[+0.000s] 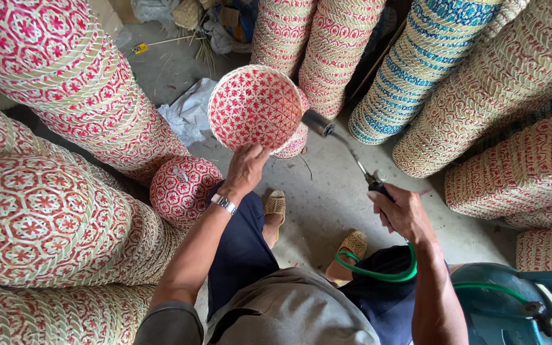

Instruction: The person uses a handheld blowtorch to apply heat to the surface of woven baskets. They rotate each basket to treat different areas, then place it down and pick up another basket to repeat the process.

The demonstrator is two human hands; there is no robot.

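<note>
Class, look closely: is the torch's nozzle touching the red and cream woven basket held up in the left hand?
Cannot tell. In the head view the torch nozzle sits right at the rim of the basket held by the left hand, overlapping it, with no plain gap or contact visible.

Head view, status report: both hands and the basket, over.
Left hand grips red-and-cream woven basket by its rim. Right hand holds gas torch, nozzle at basket's edge. Basket stacks all round.

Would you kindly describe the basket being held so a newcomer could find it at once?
Start from the tall stacks of woven baskets ringing the concrete floor. In the gap between them, the left hand grips one red-and-natural basket by its lower rim. Unlike its stacked neighbours, it is alone, raised, its open inside facing the camera, with the torch nozzle at its edge.
</note>
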